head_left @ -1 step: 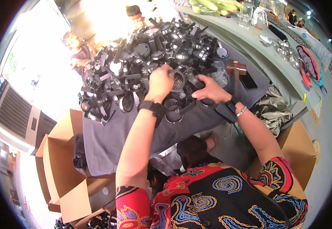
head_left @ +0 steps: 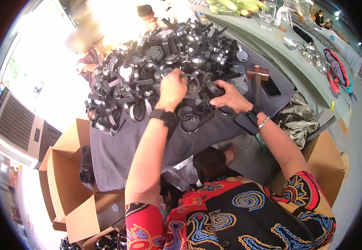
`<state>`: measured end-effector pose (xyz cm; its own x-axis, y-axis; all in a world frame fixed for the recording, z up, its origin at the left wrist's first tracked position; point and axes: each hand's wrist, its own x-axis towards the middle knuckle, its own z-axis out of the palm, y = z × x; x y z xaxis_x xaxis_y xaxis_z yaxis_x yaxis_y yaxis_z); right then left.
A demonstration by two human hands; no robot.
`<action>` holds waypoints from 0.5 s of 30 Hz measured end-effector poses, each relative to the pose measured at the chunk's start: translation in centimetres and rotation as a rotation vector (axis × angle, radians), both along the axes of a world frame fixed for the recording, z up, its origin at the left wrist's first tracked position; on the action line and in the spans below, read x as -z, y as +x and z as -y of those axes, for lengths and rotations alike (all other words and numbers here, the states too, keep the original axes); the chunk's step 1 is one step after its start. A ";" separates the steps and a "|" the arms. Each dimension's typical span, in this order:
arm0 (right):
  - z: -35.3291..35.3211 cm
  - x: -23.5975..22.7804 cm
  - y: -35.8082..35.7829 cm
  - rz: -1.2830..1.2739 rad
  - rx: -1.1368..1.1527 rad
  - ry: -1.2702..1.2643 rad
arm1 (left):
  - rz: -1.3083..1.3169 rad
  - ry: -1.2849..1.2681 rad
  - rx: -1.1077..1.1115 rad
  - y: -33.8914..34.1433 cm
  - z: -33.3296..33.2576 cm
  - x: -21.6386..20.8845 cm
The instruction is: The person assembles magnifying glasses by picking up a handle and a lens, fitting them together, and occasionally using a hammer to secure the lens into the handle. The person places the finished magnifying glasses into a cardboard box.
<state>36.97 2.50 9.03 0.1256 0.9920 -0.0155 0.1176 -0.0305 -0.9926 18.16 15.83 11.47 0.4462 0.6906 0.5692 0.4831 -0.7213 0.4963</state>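
A big heap of black and silver ring-shaped parts point(head_left: 154, 54) with flat tabs covers the far part of the dark cloth. At its near edge, my left hand point(head_left: 172, 89) has its fingers curled down beside a dark round rim. What they pinch is hidden behind the hand. Small metal pieces point(head_left: 194, 89) lie within that rim. To the right, my right hand point(head_left: 231, 98) grips a black ring point(head_left: 212, 86) between thumb and fingers. Closer to me lie more loose rings point(head_left: 189, 124), just below both hands.
A wooden-headed mallet point(head_left: 259, 74), a clear plastic bag point(head_left: 241, 80) and a black phone point(head_left: 271, 88) lie right of the heap. Open cardboard boxes point(head_left: 70, 175) flank the cloth-covered table point(head_left: 114, 162). A grey air cooler point(head_left: 16, 125) stands left. Two people sit beyond the heap.
My left hand has shifted slightly left, and the dark rim beside it shows a little more. My right hand has barely moved, still on the black ring.
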 end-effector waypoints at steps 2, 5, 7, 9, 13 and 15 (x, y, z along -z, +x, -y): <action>0.2 1.4 0.3 0.103 -0.006 0.191 | -0.009 0.008 -0.023 -1.6 -0.6 -0.4; 0.5 1.8 0.8 0.507 0.042 0.185 | 0.089 -0.061 -0.083 -4.4 -1.7 -1.1; 0.6 2.9 1.5 0.530 0.059 0.340 | 0.227 -0.286 -0.105 -6.4 -1.8 -2.4; 1.3 2.7 1.6 0.531 0.091 0.340 | 0.337 -0.425 -0.122 -9.1 -1.4 -3.1; 2.5 1.7 1.9 0.730 0.116 0.217 | 0.550 -0.602 -0.120 -15.4 -0.4 -3.0; 3.0 0.1 0.9 0.766 0.126 0.121 | 0.455 -0.681 -0.134 -18.8 1.6 -2.1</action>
<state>37.85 -0.48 8.88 0.1693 0.9588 0.2283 0.7738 0.0141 -0.6333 -0.61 14.24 13.61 0.1630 0.9802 0.1124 0.1905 -0.1430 0.9712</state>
